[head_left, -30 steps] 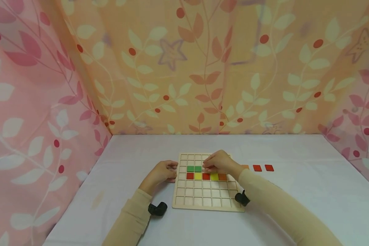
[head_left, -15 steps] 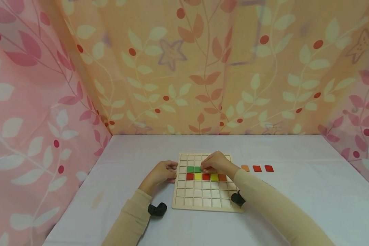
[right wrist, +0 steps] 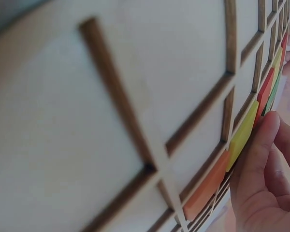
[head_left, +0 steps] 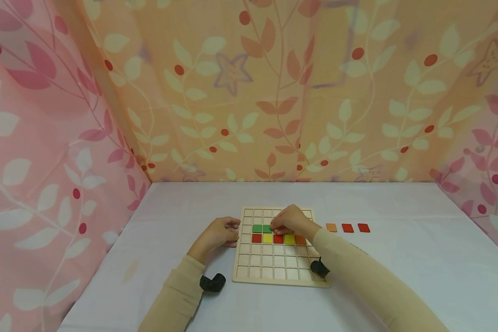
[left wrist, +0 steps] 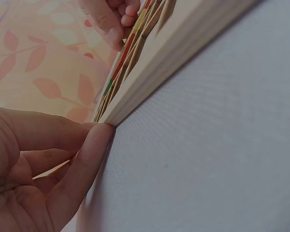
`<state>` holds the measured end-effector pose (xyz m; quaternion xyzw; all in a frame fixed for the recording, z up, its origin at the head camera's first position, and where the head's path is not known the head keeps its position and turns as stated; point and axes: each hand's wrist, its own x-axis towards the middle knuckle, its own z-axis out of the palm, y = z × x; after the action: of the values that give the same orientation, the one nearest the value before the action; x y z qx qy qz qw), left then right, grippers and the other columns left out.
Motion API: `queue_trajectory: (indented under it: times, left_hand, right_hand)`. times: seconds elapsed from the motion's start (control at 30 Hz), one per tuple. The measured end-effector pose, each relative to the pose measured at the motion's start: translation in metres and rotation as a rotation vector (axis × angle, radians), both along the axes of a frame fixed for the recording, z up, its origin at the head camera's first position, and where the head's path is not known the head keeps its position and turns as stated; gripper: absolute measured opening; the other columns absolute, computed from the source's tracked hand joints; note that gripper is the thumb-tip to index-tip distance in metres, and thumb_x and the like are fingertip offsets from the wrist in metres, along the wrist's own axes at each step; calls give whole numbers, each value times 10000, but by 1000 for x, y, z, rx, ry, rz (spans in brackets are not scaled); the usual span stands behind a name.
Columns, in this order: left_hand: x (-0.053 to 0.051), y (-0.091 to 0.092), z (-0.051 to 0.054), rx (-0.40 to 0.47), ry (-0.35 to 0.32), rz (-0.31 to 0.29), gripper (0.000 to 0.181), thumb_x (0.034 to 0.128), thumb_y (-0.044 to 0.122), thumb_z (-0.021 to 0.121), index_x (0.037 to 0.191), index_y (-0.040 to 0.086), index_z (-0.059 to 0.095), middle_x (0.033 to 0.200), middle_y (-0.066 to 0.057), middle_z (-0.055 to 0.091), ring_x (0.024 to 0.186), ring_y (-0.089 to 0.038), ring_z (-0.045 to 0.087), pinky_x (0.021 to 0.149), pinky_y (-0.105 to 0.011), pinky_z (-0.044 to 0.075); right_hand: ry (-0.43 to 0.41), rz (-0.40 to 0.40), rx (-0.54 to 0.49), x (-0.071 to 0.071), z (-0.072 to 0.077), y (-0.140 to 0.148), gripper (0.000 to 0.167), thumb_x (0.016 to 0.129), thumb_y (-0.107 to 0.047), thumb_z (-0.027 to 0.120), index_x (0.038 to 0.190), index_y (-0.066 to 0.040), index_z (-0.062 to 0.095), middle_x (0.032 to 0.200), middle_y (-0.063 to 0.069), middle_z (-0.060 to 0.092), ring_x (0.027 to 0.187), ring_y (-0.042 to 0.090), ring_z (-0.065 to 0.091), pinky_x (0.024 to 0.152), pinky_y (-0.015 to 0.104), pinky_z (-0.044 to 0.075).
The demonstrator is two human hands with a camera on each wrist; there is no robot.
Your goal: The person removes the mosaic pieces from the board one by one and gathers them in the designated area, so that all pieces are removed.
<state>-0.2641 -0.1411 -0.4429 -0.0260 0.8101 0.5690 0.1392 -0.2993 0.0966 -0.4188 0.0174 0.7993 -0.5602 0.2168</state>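
Observation:
A square wooden grid board (head_left: 260, 272) lies on the white table. My left hand (head_left: 216, 233) is at its left edge; in the left wrist view, the thumb and a finger (left wrist: 53, 129) pinch that edge. Over the board, my right hand (head_left: 291, 220) has its thumb and fingers bent down just right of two green tiles (head_left: 262, 228). A green tile edge (right wrist: 271, 100) shows at the right thumb tip in the right wrist view; the fingers hide most of it. In front runs a row of red, yellow (head_left: 289, 239) and orange (head_left: 300, 240) tiles.
Right of the board, one orange tile (head_left: 331, 228) and two red tiles (head_left: 347, 228) lie in a line on the table (head_left: 398, 258). Floral cloth (head_left: 265, 92) hangs behind and at both sides. Black wrist cameras (head_left: 213, 282) sit low by each forearm.
My right hand has shifted slightly left toward the green tiles, its forearm moving with it and uncovering more of the loose orange tile. The left hand and the board have stayed put.

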Motion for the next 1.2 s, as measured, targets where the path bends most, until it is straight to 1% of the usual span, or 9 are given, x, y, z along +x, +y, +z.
queue_trajectory:
  times: [0.1, 0.37, 0.57, 0.77, 0.93, 1.1, 1.2]
  left_hand:
    - [0, 0, 0, -2, 4, -4, 533, 803, -148, 645, 1322, -54, 568, 1159, -174, 585, 852, -177, 606, 653, -315, 633]
    - [0, 0, -1, -1, 4, 0, 530, 804, -151, 647, 1319, -45, 575, 1133, -154, 589, 841, -172, 601, 647, -316, 633]
    - [1, 0, 0, 3, 7, -2, 528, 803, -148, 649, 1316, -49, 578, 1153, -171, 590, 859, -181, 600, 651, -331, 634]
    - [2, 1, 1, -6, 1, -3, 522, 814, -143, 649, 1322, -46, 576, 1165, -173, 589, 857, -182, 607, 661, -337, 636]
    - [1, 1, 1, -1, -6, -2, 519, 822, -143, 644, 1326, -49, 567, 1148, -165, 582, 841, -171, 601, 654, -322, 633]
    - [0, 1, 0, -3, -6, 2, 513, 825, -138, 642, 1324, -47, 569, 1142, -159, 584, 834, -170, 599, 650, -315, 632]
    - [0, 1, 1, 2, -9, 10, 512, 824, -135, 646, 1323, -38, 577, 1147, -153, 589, 836, -170, 603, 652, -320, 633]
  right_hand:
    - [4, -5, 9, 0, -1, 0, 112, 873, -23, 721, 924, 75, 739, 701, 58, 720, 508, 75, 620, 530, 189, 573]
    - [-6, -19, 48, 0, -2, -2, 98, 869, -49, 738, 891, 46, 741, 688, 47, 704, 506, 81, 613, 537, 186, 571]
    - [13, -15, 35, 2, 0, -2, 94, 858, -33, 742, 886, 56, 735, 688, 49, 703, 505, 78, 611, 534, 194, 576]
    - [24, -4, 16, 5, 2, -2, 96, 864, -15, 720, 906, 69, 739, 744, 79, 736, 516, 69, 615, 548, 193, 582]
    - [3, 1, 4, 7, 6, -1, 60, 861, -8, 717, 871, 45, 743, 725, 69, 725, 517, 77, 623, 557, 189, 582]
    - [-15, -34, 21, 4, 5, -3, 79, 852, -26, 740, 897, 38, 737, 729, 55, 718, 529, 83, 623, 566, 191, 582]
    - [-25, -40, 24, 3, 3, -4, 95, 860, -33, 737, 921, 37, 723, 746, 48, 720, 547, 85, 628, 571, 194, 586]
